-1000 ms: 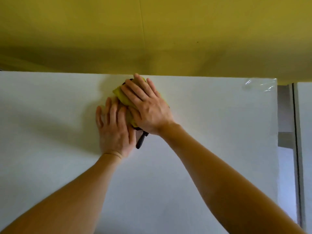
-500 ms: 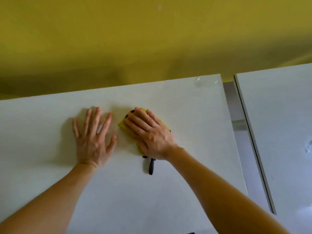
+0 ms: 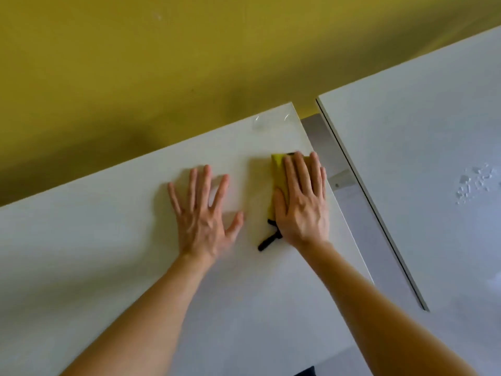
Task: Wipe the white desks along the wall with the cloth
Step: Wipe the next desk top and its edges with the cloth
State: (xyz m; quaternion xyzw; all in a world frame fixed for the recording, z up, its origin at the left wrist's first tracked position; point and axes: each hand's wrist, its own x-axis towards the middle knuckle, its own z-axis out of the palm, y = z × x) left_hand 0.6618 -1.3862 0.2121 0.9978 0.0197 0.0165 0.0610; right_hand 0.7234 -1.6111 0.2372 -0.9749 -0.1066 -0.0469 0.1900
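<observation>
A yellow cloth point(image 3: 277, 177) with a black strap point(image 3: 268, 242) lies flat on the near white desk point(image 3: 108, 240), close to its right edge. My right hand point(image 3: 303, 202) presses on it with straight fingers, covering most of it. My left hand point(image 3: 203, 213) rests flat on the bare desk top to the left of the cloth, fingers spread. A second white desk point(image 3: 406, 147) stands to the right across a narrow gap.
A yellow wall point(image 3: 162, 63) runs behind both desks. A grey metal frame point(image 3: 325, 147) shows in the gap between them. Small white flakes point(image 3: 474, 183) lie on the right desk. Clear film point(image 3: 271, 122) sits at the near desk's back right corner.
My right hand has slid the cloth right, up to the desk's right edge. My left hand has come off the cloth and lies flat on the desk. The view has swung right.
</observation>
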